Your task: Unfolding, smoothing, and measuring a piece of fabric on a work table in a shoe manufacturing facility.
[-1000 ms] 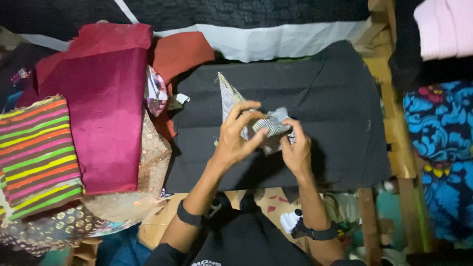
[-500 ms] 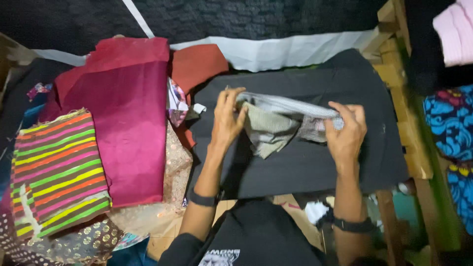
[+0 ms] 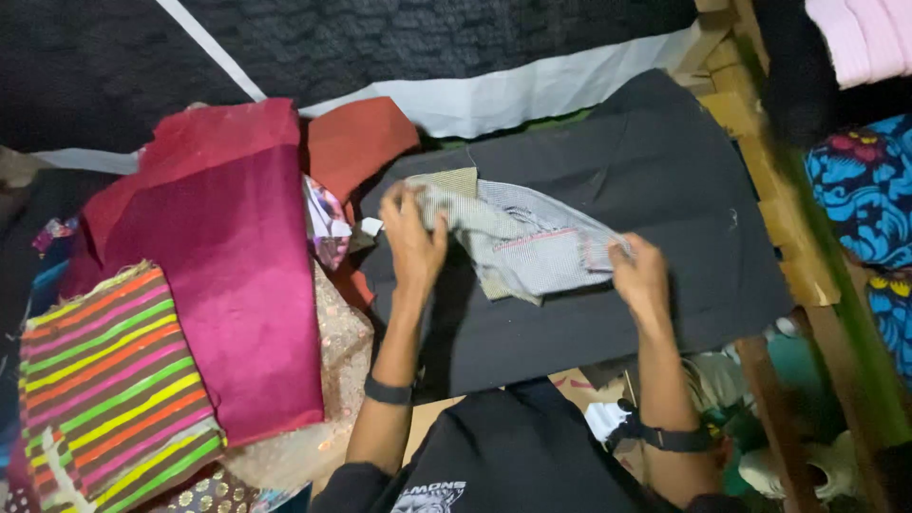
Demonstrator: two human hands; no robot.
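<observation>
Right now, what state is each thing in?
Striped cloth: spread between both hands, crumpled.
Left hand: gripping its left end.
Right hand: gripping its right end.
Black cloth: laid flat under it.
Magenta cloth: folded.
Rainbow-striped cloth: folded.

Left hand (image 3: 413, 237), right hand (image 3: 641, 277) — apart, fingers clenched, forearms extended.

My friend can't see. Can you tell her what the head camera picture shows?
Two hands, left hand and right hand, hold a small grey striped cloth spread between them over a black cloth. Beside it lie a magenta cloth and a bright striped cloth.
</observation>
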